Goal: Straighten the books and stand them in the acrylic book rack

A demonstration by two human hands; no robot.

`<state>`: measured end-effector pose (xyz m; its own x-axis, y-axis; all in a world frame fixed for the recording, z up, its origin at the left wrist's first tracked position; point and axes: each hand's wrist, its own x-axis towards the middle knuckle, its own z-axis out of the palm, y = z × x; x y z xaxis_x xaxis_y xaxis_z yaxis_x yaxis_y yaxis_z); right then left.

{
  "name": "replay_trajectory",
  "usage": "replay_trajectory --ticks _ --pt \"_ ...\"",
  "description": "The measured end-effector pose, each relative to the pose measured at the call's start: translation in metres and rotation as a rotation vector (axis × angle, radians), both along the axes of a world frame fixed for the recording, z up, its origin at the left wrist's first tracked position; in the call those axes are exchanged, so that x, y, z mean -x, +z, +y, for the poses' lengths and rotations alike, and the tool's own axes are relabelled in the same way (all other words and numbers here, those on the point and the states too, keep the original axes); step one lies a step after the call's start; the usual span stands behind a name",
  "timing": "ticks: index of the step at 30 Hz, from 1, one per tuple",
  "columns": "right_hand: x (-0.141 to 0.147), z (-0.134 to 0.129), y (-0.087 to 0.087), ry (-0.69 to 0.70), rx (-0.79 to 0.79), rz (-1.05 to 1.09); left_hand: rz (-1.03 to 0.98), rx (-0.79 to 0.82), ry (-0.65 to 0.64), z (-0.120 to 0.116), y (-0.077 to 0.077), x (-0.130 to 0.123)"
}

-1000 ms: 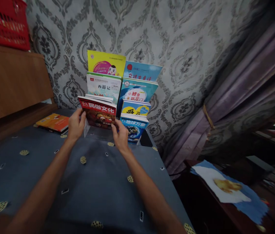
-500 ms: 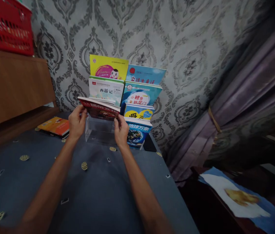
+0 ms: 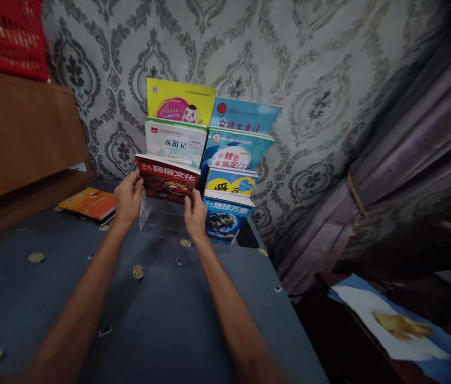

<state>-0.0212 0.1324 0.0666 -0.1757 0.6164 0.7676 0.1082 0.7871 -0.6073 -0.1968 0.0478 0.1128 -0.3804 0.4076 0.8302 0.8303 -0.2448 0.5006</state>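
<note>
A dark red book (image 3: 167, 178) is held between my two hands, its cover facing me. My left hand (image 3: 128, 197) is closed on its left edge, and my right hand (image 3: 195, 213) pinches its lower right corner. The book is in front of the left column of a clear stand (image 3: 161, 221), above the stand's lowest tier. Behind it stand a white book (image 3: 175, 141) and a yellow book (image 3: 181, 101). In the right column are a blue globe-cover book (image 3: 225, 221), a yellow-and-blue book (image 3: 231, 182), a teal book (image 3: 237, 152) and a light blue book (image 3: 247, 114).
An orange book (image 3: 87, 202) lies on something dark at the table's left. A black flat object (image 3: 247, 234) sits right of the stand. A wooden cabinet (image 3: 21, 133) carries a red basket (image 3: 7, 42). A purple curtain (image 3: 329, 234) hangs at the right, beyond the table (image 3: 161, 320).
The red book has tipped more upright, so its cover and title now show fully. Both hands keep hold of it. The view has shifted slightly.
</note>
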Motion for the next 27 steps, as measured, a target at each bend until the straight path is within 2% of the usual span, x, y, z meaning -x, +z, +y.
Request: replay_trajectory --ticks 6,21,27 --pt "-0.001 0.006 -0.007 -0.021 0.032 -0.06 0.03 0.003 -0.003 0.005 -0.002 -0.001" --pt "0.01 0.008 -0.013 -0.014 -0.048 -0.113 0.0 0.007 0.005 0.022 -0.005 0.011" --pt "0.01 0.017 -0.022 -0.013 0.009 -0.14 0.012 0.071 0.028 0.032 -0.015 0.016"
